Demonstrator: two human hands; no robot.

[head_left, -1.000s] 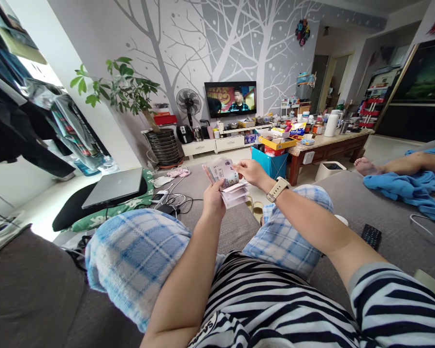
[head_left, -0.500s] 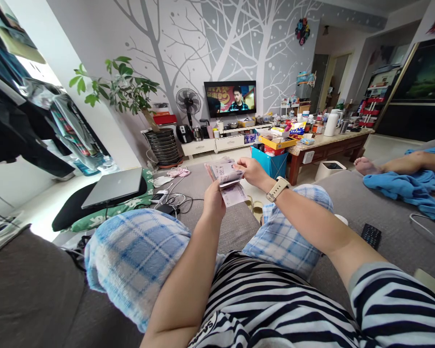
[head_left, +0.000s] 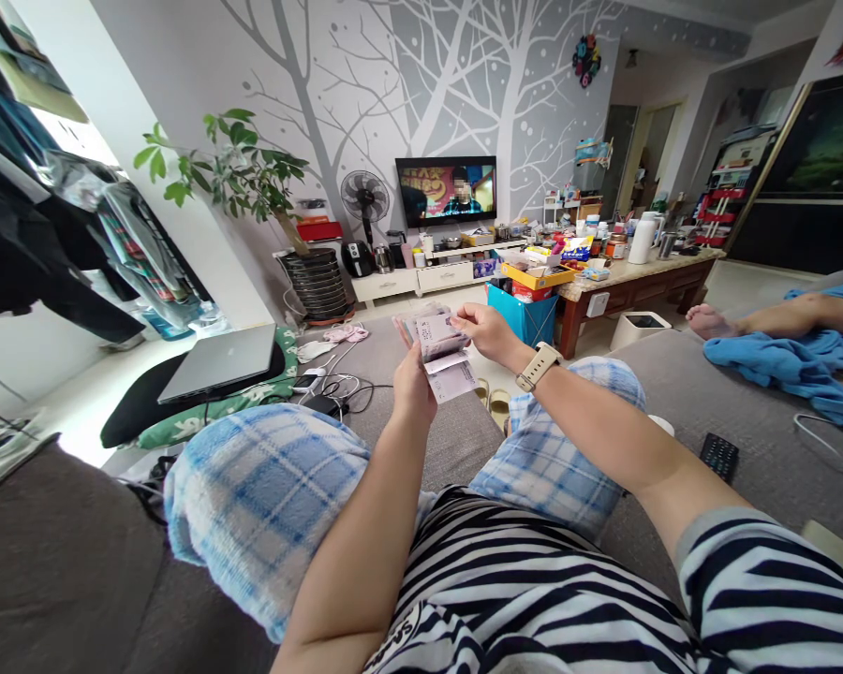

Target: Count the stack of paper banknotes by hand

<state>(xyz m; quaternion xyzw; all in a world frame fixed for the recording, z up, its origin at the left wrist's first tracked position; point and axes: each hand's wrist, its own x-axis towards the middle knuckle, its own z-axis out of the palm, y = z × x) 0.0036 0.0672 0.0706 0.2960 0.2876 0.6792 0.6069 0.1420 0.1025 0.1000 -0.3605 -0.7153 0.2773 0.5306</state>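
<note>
Fanning banknotes (head_left: 439, 348) wider between left hand (head_left: 413, 388), right hand (head_left: 487, 334)

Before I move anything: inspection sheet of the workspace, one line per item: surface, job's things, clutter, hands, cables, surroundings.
surface: grey fabric sofa, person seated on it
job's things: banknotes, fanned, held above the knees
clutter: closed laptop to the left; blue cloth and black remote control to the right
hands: left hand grips the notes; right hand has its fingertips at their top
cables: black and white cables on the sofa, apart from the hands
surroundings: wooden coffee table crowded with packets and bottles, television ahead, another person's bare foot at right
</note>
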